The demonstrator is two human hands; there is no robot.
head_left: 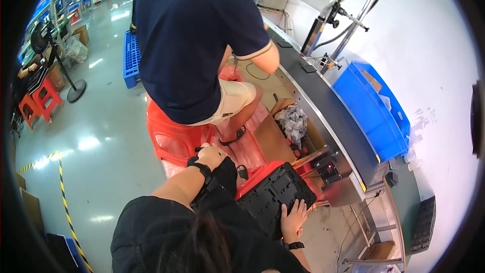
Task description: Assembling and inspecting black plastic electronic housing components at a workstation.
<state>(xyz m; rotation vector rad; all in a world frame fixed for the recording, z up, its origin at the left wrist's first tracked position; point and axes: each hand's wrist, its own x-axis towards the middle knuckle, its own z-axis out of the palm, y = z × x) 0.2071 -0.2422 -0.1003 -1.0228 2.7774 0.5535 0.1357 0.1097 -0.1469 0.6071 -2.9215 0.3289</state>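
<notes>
Fingers (302,206) of the right hand (294,220) lie loosely spread on the near right part of a black moulded tray (270,192), the thumb set apart, the palm resting over it rather than closed round anything I can see. From my end, that tray sits slantwise in front of the wearer, its far side overlapping a red stool (260,172). A dark band (293,245) circles that wrist. The left hand (213,156) is further forward, well apart from the tray, its fingers bent; a dark shape shows beside them, and my view is too poor to tell whether it is gripped or merely behind. A black watch (204,171) sits on that wrist.

Just ahead, I have a co-worker in a navy shirt (192,40) and pale shorts, seated on another red stool (166,134). To the right runs a dark conveyor (323,93) with a metal edge, a small control box (329,168) at its near end. Crumpled clear plastic (293,122) fills a cardboard box beside it, low down. Beyond the belt I make out a blue bin (369,111) against the white wall, and far left, a standing fan (77,91).
</notes>
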